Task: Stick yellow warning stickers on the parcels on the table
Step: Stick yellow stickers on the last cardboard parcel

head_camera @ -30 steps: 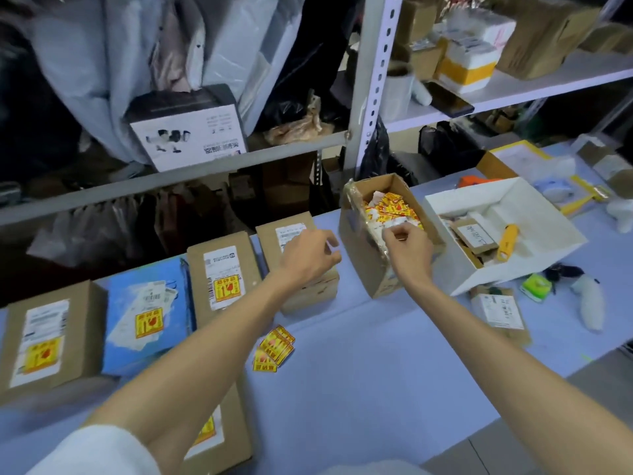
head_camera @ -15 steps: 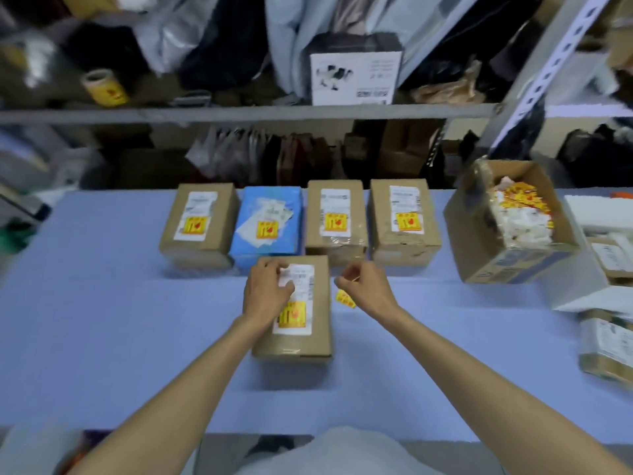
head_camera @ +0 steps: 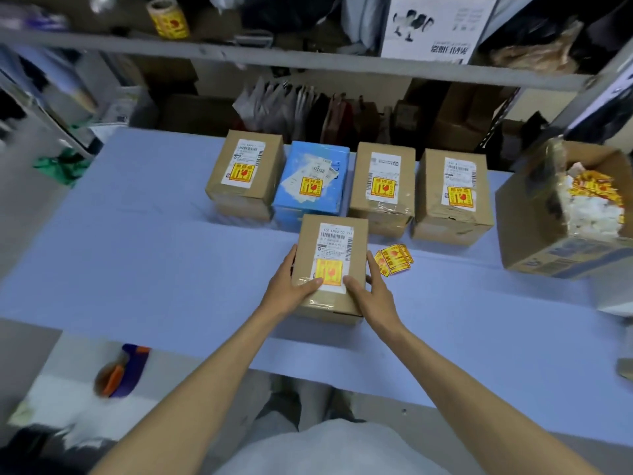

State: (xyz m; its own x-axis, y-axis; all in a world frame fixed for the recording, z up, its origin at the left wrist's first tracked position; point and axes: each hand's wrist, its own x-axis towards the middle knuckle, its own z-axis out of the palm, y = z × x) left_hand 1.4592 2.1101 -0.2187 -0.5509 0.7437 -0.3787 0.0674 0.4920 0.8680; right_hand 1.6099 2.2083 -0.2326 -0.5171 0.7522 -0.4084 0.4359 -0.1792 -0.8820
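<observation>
A brown parcel (head_camera: 330, 245) with a white label and a yellow warning sticker (head_camera: 329, 271) lies on the blue table (head_camera: 154, 255) in front of me. My left hand (head_camera: 291, 286) grips its left side, thumb on top near the sticker. My right hand (head_camera: 370, 293) grips its right side, thumb on top too. Behind it stand a brown parcel (head_camera: 245, 173), a blue parcel (head_camera: 313, 183), and two more brown parcels (head_camera: 383, 186) (head_camera: 454, 193), each bearing a yellow sticker. A small pile of loose yellow stickers (head_camera: 394, 259) lies just right of the held parcel.
An open carton (head_camera: 534, 214) full of sticker sheets stands at the right. A shelf rail (head_camera: 274, 61) runs above the table's back edge, with a roll of yellow stickers (head_camera: 168, 18) and a white box (head_camera: 435, 27) on it. Scissors (head_camera: 120, 370) lie on a lower surface at the left.
The view swung from the sticker carton to the parcels. Both hands came down onto the front parcel and now grip its sides; the right hand has let go of the loose stickers.
</observation>
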